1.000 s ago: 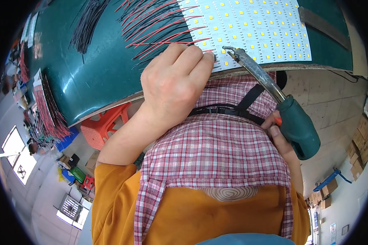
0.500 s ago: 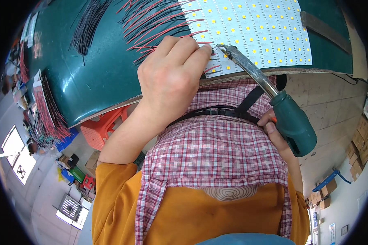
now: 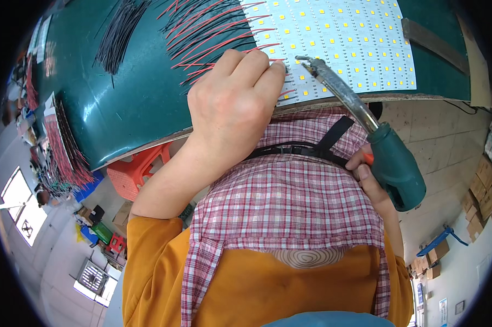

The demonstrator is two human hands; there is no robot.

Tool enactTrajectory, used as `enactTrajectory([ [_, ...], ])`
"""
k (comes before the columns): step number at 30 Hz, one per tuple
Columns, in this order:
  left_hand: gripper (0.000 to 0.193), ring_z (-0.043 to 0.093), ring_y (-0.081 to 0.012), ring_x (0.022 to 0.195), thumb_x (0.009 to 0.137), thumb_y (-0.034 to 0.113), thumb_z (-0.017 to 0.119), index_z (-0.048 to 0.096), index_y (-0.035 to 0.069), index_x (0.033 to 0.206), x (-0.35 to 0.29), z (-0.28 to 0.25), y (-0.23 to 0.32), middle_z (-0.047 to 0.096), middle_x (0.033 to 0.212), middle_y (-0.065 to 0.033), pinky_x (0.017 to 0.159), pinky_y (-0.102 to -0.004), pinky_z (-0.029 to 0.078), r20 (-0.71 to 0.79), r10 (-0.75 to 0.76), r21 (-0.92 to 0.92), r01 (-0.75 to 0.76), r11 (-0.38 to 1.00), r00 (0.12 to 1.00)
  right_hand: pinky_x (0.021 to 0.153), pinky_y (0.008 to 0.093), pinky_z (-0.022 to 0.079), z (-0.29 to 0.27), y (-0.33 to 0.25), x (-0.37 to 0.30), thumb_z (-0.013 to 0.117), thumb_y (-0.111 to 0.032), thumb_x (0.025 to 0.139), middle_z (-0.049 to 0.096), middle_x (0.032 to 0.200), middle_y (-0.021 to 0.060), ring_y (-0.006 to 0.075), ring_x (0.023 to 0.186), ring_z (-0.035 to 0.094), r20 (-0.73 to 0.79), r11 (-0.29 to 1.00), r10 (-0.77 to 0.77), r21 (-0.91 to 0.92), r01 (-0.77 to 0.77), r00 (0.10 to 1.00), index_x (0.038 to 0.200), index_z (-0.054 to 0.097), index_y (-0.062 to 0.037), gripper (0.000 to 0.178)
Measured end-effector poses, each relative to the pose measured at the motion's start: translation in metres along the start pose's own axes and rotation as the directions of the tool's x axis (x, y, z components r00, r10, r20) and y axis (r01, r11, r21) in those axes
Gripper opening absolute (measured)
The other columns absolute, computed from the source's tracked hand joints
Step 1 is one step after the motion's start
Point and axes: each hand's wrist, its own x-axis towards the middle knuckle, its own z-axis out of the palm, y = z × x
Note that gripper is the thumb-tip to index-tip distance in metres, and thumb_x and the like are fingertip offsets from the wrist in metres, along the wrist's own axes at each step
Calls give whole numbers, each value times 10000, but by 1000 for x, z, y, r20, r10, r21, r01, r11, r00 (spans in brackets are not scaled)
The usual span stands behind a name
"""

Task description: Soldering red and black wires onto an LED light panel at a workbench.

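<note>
My left hand is closed in a pinch at the left edge of a white LED board dotted with yellow chips. Its fingertips seem to grip a wire, mostly hidden by the hand; a red end shows beside them. My right hand is wrapped round the green handle of a soldering iron, and the handle covers part of its fingers. The iron's dark bent tip hangs over the board, just right of my left fingertips. Red and black wires run in a row along the board's left edge.
A bundle of black wires lies on the green tabletop. Red and black wires hang over its left end. A flat metal bar rests at the board's right side. Below the table edge stands a red stool.
My left hand has shifted slightly right, still pinched. The soldering iron has moved a little right, and its tip now sits slightly farther from my left fingertips.
</note>
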Motion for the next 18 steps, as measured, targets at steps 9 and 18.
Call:
enactTrajectory([
  [9,204,567,-172,714,646,67,649,673,86,848,4,-2,-8,578,798,-4,531,-284,466,-67,-37,-98,30,995,997,728,300,510,0,-11,6,589,-27,867,663,835,68,169,790,632,12,997,74,-27,-73,997,971,629,-22,112],
  [18,208,571,-167,721,632,69,639,677,91,835,6,5,-12,574,762,2,538,-275,473,-56,-36,-45,34,998,998,737,310,510,-1,-11,14,601,-23,858,668,817,66,183,786,636,35,997,59,-56,-57,998,936,641,-25,88],
])
